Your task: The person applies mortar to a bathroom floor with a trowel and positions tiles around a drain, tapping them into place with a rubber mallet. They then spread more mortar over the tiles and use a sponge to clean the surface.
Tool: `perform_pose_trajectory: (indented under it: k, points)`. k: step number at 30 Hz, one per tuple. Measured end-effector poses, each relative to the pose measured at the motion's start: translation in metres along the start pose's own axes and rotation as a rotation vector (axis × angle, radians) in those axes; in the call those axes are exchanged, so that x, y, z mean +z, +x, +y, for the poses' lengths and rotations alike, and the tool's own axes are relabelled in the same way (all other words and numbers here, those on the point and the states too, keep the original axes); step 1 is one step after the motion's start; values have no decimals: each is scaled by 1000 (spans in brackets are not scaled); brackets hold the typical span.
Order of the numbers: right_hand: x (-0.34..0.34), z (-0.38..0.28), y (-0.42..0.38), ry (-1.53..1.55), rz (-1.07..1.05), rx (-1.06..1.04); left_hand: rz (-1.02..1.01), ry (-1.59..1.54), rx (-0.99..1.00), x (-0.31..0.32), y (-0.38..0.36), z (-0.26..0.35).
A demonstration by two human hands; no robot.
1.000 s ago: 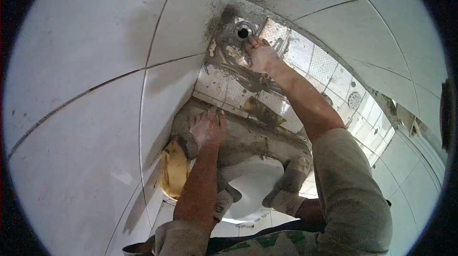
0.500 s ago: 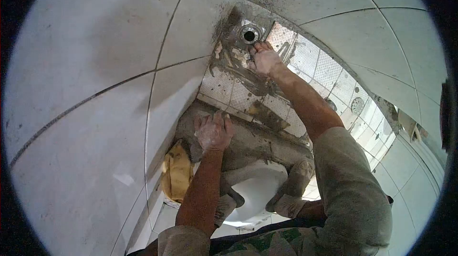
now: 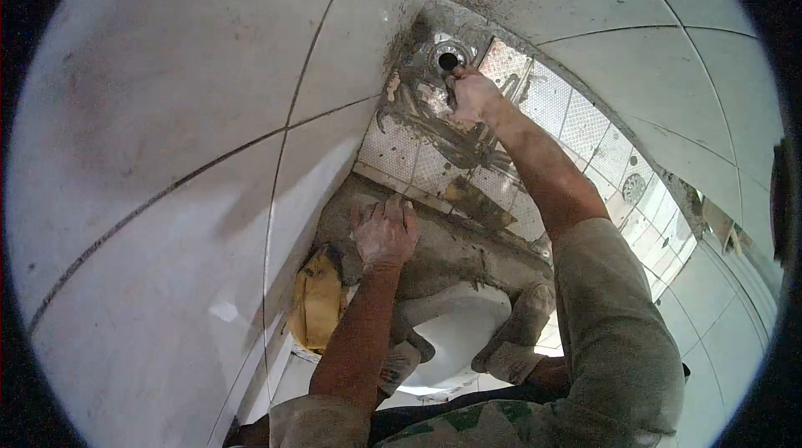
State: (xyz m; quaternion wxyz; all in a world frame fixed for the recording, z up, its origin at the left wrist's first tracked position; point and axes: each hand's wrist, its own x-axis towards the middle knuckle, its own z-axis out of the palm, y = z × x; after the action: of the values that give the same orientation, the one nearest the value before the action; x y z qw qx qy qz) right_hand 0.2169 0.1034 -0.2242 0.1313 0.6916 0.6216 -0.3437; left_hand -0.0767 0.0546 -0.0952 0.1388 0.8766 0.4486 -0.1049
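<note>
My left hand (image 3: 386, 232) rests with its fingers apart on the rough mortar ledge (image 3: 443, 260), holding nothing. Further up, my right hand (image 3: 473, 96) touches the lower edge of a round drain opening (image 3: 448, 60) in the corner. Its fingers are drawn together and partly hidden, so what they hold, if anything, cannot be made out. Wet grey mortar (image 3: 430, 126) is smeared over the patterned floor tiles (image 3: 390, 147) around and below the opening.
A yellow bag-like object (image 3: 317, 302) lies left of my left forearm. White ceramic (image 3: 459, 331) shows between my feet. A metal trowel-shaped piece (image 3: 478, 202) lies on the tiles. A round grate (image 3: 633, 188) is at the right. Tiled walls (image 3: 200, 97) flank the floor.
The whole view has shifted slightly, moving the scene right. My right hand's fingers have curled in at the edge of the opening. My left hand stays on the ledge.
</note>
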Motion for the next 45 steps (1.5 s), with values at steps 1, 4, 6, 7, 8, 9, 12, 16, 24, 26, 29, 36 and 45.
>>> perform_pose_trajectory:
  k: [1, 4, 6, 7, 8, 9, 12, 16, 24, 26, 29, 36, 45]
  points:
    - [2, 2, 0, -2, -3, 2, -11, 15, 3, 1, -1, 0]
    - [7, 0, -2, -52, -59, -15, 50, 5, 33, 0, -1, -1]
    - [10, -2, -12, -11, 107, -20, -97, -7, -34, -8, 2, 2]
    - [10, -3, -15, -14, 106, -17, -247, -19, -97, -11, 2, 4]
    - [10, -3, -18, -28, 138, -20, -248, -22, -95, -9, 2, 4]
    - [7, -5, -22, -43, 171, -24, -162, -4, -50, -6, 1, 2]
    - [-2, -11, -30, -2, 153, -9, -53, 8, -6, -3, -1, 1]
    - [-1, -9, -26, -33, 172, -27, -15, 5, -14, -2, -2, 2]
    - [-29, -24, -39, -46, -61, 33, -59, 9, -26, 5, -4, -2]
    - [-36, -28, -44, -44, -122, 47, -30, 21, -7, 7, -6, -3]
    - [-43, -29, -45, -33, -169, 59, -29, -20, -22, 2, -3, 0]
    - [15, -14, -18, -26, 311, -25, -22, -48, -41, -4, -1, 3]
    - [-4, -19, -22, -22, 110, -33, -29, -48, -28, 1, -3, -1]
